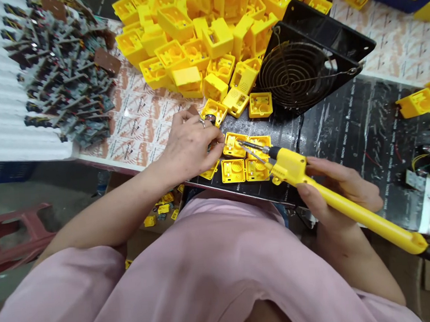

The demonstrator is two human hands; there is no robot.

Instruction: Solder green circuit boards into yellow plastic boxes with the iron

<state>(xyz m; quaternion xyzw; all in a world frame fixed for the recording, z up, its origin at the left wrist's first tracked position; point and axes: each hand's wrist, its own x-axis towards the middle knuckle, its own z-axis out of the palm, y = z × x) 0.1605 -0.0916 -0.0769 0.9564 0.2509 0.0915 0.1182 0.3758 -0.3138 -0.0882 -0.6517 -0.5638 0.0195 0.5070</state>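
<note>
My right hand [342,187] is wrapped around a yellow soldering iron [359,208], whose metal tip points left over the small yellow plastic cases. One open case [234,145] lies right under the tip, beside several others in a tight group on the black work surface. My left hand [194,145] rests just left of this group with its fingers bent and pressed together. Whatever it pinches is hidden behind the fingers. A small dark round part [210,118] shows beyond its knuckles, by another yellow case [215,110].
A black fan [293,73] with a wire guard stands behind the cases. Yellow cases [179,24] are heaped at the back, and wired circuit boards [66,78] are piled at the left. Further right lie loose yellow cases [417,104]. A red stool [23,236] stands at lower left.
</note>
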